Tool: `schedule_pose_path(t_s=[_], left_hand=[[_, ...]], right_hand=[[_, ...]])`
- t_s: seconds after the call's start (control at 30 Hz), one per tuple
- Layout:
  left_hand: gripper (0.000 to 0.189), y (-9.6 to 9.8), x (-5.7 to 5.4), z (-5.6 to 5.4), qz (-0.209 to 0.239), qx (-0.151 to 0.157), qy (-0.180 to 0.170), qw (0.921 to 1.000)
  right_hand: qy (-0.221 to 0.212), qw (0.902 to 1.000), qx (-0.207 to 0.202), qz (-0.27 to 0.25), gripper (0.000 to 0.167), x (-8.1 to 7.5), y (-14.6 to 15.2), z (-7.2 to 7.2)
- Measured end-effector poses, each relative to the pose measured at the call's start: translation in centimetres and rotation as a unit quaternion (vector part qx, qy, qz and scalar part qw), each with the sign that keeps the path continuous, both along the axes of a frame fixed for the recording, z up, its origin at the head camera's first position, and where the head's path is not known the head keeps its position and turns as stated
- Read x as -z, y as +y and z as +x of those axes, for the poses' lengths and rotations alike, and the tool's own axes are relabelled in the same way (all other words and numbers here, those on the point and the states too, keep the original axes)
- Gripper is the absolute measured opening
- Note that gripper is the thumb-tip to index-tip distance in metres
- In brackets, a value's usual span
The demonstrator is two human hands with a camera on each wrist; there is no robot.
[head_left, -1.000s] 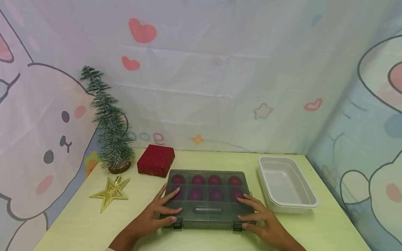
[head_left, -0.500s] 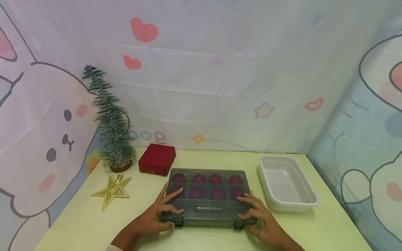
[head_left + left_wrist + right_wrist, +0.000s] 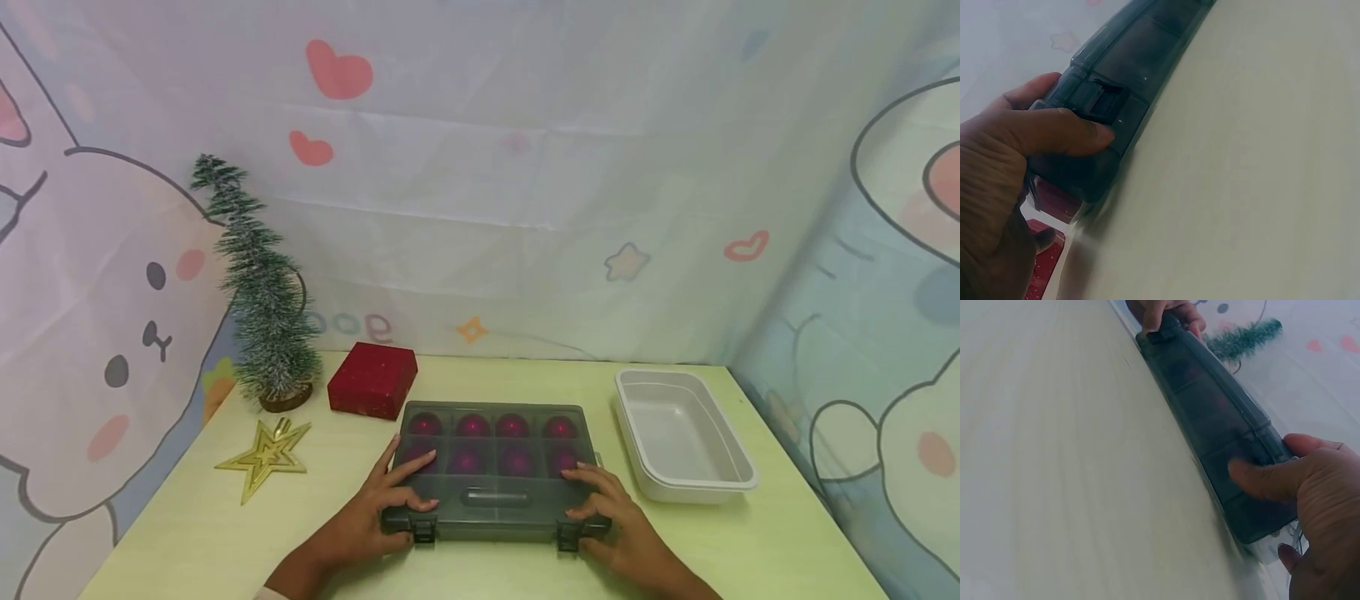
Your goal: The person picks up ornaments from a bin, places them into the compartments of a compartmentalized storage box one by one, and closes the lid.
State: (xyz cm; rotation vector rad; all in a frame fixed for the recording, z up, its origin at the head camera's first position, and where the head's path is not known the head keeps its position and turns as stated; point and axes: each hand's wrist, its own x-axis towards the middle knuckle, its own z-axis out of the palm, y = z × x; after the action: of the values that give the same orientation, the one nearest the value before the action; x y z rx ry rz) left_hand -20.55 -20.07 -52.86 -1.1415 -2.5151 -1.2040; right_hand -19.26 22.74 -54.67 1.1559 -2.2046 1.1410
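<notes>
A translucent dark grey plastic storage box lies flat on the table with its lid down. Through the lid, several round dark red balls show in its compartments. My left hand grips the front left corner, fingers spread on the lid and thumb on the front face beside the left latch. At the front right corner my right hand holds the box likewise, its thumb close to the right latch. In the right wrist view, the right thumb lies on the box's front side.
A white plastic tray stands right of the box. Behind and left are a red square box, a small green tree on a wooden base and a gold star. A printed cloth hangs behind the table.
Both thumbs have slid down from the latches to the box's front face, and the index fingers have bent more. The box has stayed in place.
</notes>
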Motion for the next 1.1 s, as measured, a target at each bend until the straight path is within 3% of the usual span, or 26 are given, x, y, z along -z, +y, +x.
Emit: schedule_pose_path(t_s=[0.2, 0.4, 0.77, 0.9, 1.1], left_hand=[[0.046, -0.32, -0.15, -0.24, 0.003, 0.019, -0.037, 0.9991], [0.034, -0.38, -0.35, -0.21, 0.018, 0.028, -0.073, 0.9968], [0.022, -0.15, -0.46, 0.02, 0.046, 0.033, -0.077, 0.9954], [0.022, -0.1, -0.35, -0.09, 0.051, 0.031, -0.073, 0.9955], [0.026, -0.09, 0.12, -0.2, 0.061, 0.038, -0.058, 0.9957]], right_hand=[[-0.029, 0.9995, -0.01, -0.003, 0.042, -0.23, 0.3, 0.13], [-0.067, 0.9977, -0.001, -0.015, 0.034, -0.19, 0.34, 0.26], [-0.068, 0.997, -0.002, -0.036, 0.031, -0.25, 0.03, 0.33], [-0.083, 0.9958, 0.011, -0.036, 0.029, -0.35, -0.12, 0.44], [-0.07, 0.9969, 0.018, -0.033, 0.029, -0.57, -0.14, 0.54]])
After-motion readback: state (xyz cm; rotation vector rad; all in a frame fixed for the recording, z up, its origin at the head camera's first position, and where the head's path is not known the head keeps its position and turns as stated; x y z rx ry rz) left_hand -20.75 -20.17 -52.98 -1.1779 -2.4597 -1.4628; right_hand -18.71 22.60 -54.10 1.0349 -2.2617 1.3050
